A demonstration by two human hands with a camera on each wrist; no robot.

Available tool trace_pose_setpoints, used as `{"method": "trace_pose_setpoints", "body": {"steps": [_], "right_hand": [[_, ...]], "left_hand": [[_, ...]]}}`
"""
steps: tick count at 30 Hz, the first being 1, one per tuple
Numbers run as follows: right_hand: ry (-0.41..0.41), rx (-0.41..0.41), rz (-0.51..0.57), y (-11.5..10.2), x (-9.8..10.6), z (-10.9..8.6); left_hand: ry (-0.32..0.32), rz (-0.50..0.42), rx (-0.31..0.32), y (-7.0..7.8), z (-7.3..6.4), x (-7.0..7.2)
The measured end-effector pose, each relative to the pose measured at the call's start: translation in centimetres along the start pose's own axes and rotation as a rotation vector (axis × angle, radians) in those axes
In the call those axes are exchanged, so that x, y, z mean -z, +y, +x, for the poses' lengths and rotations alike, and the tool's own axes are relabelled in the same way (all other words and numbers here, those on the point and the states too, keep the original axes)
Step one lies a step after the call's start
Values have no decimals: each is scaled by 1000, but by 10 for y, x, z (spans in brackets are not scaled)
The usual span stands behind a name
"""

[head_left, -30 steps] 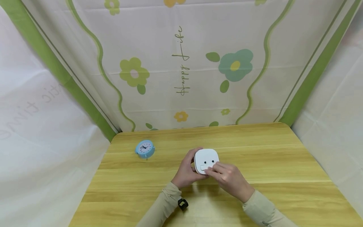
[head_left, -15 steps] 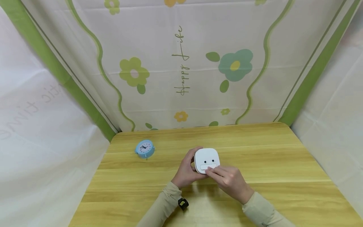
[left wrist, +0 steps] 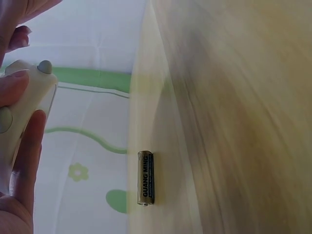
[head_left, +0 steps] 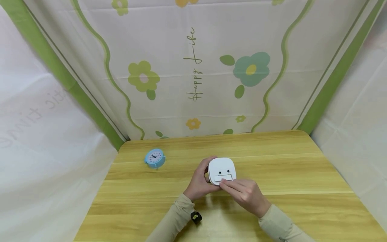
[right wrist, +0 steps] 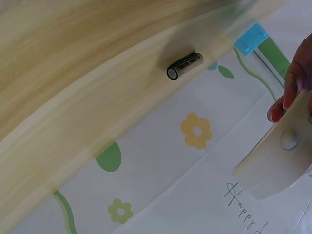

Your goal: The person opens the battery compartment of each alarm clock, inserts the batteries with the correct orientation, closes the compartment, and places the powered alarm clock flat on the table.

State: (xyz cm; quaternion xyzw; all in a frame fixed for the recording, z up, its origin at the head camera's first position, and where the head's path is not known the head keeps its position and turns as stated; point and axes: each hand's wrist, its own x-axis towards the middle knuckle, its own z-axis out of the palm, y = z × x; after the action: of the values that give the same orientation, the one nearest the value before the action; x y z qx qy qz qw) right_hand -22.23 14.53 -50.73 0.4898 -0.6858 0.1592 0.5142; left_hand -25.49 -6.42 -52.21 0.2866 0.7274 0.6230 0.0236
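Note:
My left hand (head_left: pixel 200 183) grips a white rounded-square device (head_left: pixel 220 164) by its left side, above the table. Its back faces up, with two small black knobs (head_left: pixel 219 172) and a rectangular battery cover (head_left: pixel 220 178) below them. Thumb and fingertips of my right hand (head_left: pixel 247 195) come together on the cover's lower edge and seem to pinch it. Dark lines show along the cover's top and right edges. Rounded nubs (left wrist: pixel 45 67) stick out from the device's side in the left wrist view. The device's front is hidden.
A gold and black battery (left wrist: pixel 145 178) lies on the wooden table (head_left: pixel 302 174); in the head view it is out of sight. A blue alarm clock (head_left: pixel 155 158) stands at the back left. Printed white curtains (head_left: pixel 169 111) enclose the table's back and sides.
My right fingers have drawn slightly down and left across the device's back. More of the cover shows, and a dark gap has appeared along its edge. The left hand keeps its grip.

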Motion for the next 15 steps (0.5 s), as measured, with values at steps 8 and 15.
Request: {"method": "trace_pose_setpoints", "body": {"steps": [8,15], "right_hand": [[-4,-28,3,0,-1,-1],[-3,-94,16,1,-3,-1]], "left_hand": [[6,-4,30,1,-1,1],[5,-6,32,3,0,3]]}}
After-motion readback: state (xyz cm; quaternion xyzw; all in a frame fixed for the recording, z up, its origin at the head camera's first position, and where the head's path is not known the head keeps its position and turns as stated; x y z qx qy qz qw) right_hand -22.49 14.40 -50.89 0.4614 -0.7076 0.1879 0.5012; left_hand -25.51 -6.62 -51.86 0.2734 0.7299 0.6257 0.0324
